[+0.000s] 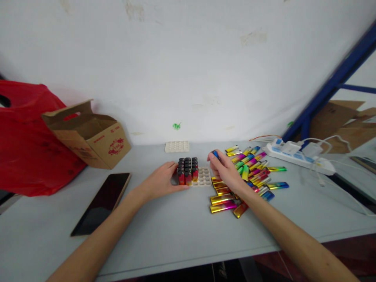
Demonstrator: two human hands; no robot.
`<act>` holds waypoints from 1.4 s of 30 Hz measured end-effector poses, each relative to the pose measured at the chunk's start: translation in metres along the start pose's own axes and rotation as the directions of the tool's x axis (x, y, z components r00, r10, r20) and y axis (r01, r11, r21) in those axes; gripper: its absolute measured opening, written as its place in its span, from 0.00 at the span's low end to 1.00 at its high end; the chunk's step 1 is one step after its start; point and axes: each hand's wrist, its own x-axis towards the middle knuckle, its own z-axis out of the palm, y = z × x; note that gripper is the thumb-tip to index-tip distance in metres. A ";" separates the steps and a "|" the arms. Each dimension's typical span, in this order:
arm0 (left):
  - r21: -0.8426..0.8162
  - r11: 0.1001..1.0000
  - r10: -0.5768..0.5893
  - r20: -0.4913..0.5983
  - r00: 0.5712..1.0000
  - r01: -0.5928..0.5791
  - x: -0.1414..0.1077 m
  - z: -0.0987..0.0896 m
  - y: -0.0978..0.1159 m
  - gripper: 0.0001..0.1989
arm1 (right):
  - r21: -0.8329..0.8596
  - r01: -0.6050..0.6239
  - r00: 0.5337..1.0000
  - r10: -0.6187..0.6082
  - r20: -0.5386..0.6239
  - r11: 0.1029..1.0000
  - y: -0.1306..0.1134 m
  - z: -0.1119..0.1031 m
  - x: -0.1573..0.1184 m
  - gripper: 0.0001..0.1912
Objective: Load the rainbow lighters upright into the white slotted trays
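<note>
Lighters, upright and loose, with two hands at a tray

Right hand point(221, 166): closed on one lighter point(216, 154), raised between the tray and the pile; only a dark-blue end shows at the fingertips, tipped up and leftward, the rest of its axis hidden.

Left hand point(164, 180): thumb and fingers spread, curved about the left end of the tray; whether they press on it cannot be told.

Tray point(205, 177): pale, celled, flat on the table point(164, 235). Its left part carries standing lighters point(188, 172), red-to-gold bodies, long axes vertical, black tops up.

Loose lighters point(245, 172): heaped right of the tray, metallic colours, lying flat; many run roughly left to right, others slant away.

Handling, as judged: light, stiff, slick along the shiny body, sturdy enough for a firm pinch. Best hold: mid-body, across the narrow width, or near the top when upright.

Outlying: second tray point(177, 146), behind; tablet-like device point(101, 203) and carton point(102, 145), left; power strip point(302, 156), far right.
</note>
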 end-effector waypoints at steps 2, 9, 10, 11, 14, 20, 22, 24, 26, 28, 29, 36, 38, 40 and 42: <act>-0.003 1.000 0.000 0.000 1.000 0.000 0.000 0.000 0.000 0.27 | -0.098 0.052 0.999 -0.052 0.001 0.994 0.001 0.008 -0.004 0.30; -0.016 1.000 0.013 -0.003 1.000 -0.013 -0.001 0.001 -0.003 0.28 | -0.419 0.129 0.991 -0.136 0.011 0.899 0.000 0.022 -0.011 0.29; -0.018 1.000 0.015 -0.004 1.000 -0.015 -0.001 0.001 -0.003 0.28 | -0.428 0.121 0.991 -0.132 0.006 0.895 0.000 0.022 -0.011 0.28; -0.020 1.000 0.018 -0.005 1.000 -0.018 -0.001 0.001 -0.003 0.28 | -0.434 0.119 0.991 -0.133 -0.002 0.893 0.001 0.022 -0.011 0.26; -0.027 0.999 0.028 -0.013 1.000 -0.028 -0.001 0.000 -0.003 0.28 | -0.453 0.134 0.988 -0.155 -0.010 0.881 0.002 0.020 -0.010 0.22; -0.022 1.000 0.005 0.004 1.000 -0.005 0.000 0.000 -0.002 0.27 | -0.529 0.161 0.981 -0.194 -0.008 0.833 0.001 0.016 -0.009 0.22; -0.024 1.000 0.004 0.008 1.000 -0.004 0.000 -0.001 -0.002 0.27 | -0.554 0.199 0.974 -0.227 0.018 0.809 0.001 0.014 -0.009 0.19; -0.021 1.000 0.009 0.008 1.000 -0.009 0.000 -0.001 -0.002 0.27 | -0.589 0.279 0.953 -0.295 0.072 0.758 0.002 0.011 -0.009 0.16; -0.018 1.000 0.015 0.006 1.000 -0.015 0.000 -0.001 -0.002 0.26 | -0.620 0.379 0.914 -0.381 0.137 0.687 0.003 0.008 -0.010 0.15; -0.013 1.000 0.017 0.001 1.000 -0.017 0.000 -0.001 -0.002 0.26 | -0.625 0.467 0.867 -0.464 0.184 0.625 0.003 0.007 -0.010 0.14; -0.013 1.000 0.017 -0.002 1.000 -0.017 -0.001 -0.001 -0.002 0.26 | -0.621 0.495 0.848 -0.494 0.192 0.608 0.002 0.007 -0.010 0.14; -0.029 0.999 0.013 -0.002 1.000 -0.013 -0.001 0.000 -0.002 0.27 | -0.550 0.517 0.856 -0.413 0.312 0.656 0.002 0.008 -0.011 0.11; -0.040 0.999 0.022 -0.007 1.000 -0.022 -0.001 -0.001 -0.001 0.27 | -0.547 0.518 0.855 -0.374 0.360 0.657 0.003 0.007 -0.012 0.10; -0.045 0.998 0.033 -0.012 0.999 -0.033 -0.001 -0.001 -0.001 0.26 | -0.554 0.532 0.845 -0.358 0.397 0.641 0.002 0.006 -0.013 0.11; -0.041 0.999 0.033 -0.013 0.999 -0.033 -0.001 -0.002 0.000 0.26 | -0.562 0.558 0.828 -0.357 0.434 0.611 0.001 0.005 -0.013 0.11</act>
